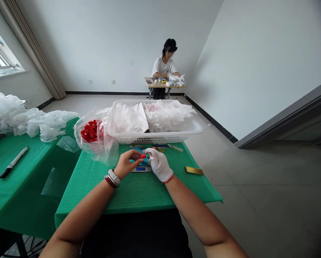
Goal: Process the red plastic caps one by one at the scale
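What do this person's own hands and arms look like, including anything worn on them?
The right hand wears a white knit work glove with a red cuff edge. The left hand is bare, with a white-banded watch and a dark red beaded bracelet at the wrist. Both forearms are bare, with no sleeves; the top is dark.

Plastic bag (96, 138) left of the basket (155, 138)
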{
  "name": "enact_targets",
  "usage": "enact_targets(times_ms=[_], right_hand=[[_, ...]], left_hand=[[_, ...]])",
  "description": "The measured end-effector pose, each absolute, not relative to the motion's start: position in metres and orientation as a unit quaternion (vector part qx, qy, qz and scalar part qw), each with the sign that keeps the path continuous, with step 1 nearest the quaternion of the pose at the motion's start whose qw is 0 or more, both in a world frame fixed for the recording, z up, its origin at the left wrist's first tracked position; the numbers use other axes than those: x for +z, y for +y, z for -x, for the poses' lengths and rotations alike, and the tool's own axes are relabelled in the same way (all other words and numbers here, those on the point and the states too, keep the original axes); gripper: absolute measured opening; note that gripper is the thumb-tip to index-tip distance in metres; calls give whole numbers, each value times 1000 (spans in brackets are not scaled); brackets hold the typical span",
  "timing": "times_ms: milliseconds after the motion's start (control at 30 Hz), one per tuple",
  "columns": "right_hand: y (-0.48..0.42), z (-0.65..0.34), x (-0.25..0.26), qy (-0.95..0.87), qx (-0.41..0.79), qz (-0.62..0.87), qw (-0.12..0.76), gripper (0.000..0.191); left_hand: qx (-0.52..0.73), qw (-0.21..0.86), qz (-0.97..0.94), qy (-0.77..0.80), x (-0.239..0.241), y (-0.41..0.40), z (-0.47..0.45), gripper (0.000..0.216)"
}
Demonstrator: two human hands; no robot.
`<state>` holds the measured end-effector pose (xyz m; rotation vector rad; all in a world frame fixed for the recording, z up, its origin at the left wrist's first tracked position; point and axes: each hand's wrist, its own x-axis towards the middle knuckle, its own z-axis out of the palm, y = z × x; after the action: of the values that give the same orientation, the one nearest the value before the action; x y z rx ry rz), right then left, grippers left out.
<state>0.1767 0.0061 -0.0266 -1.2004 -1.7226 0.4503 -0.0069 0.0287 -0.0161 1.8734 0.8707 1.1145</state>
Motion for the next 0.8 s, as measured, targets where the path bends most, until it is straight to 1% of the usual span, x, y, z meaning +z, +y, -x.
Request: enact_targets(times_ms=[133,267,367,500,667,800], right_hand=[[7,-178,-28,-705,180,491,479,43],[8,-179,-28,-690,163,512,485,45],[8,-179,-27,-691,165,516,479,44],[6,-177,-26,-702,186,500,472,44],[6,-178,-27,-705,191,491,476,44],[7,-179,-28,-687,183,512,483,45]], left_hand=[[430,383,-743,340,-17,30,7,26],[405,410,-752,321,-17,29,7,25],[408,426,-741,321,-16,28,7,26],[427,421,-726,337,-15,30,7,27],[420,400,-738,346,-16,31,7,26],[406,422,-742,326,-18,30,6,26]])
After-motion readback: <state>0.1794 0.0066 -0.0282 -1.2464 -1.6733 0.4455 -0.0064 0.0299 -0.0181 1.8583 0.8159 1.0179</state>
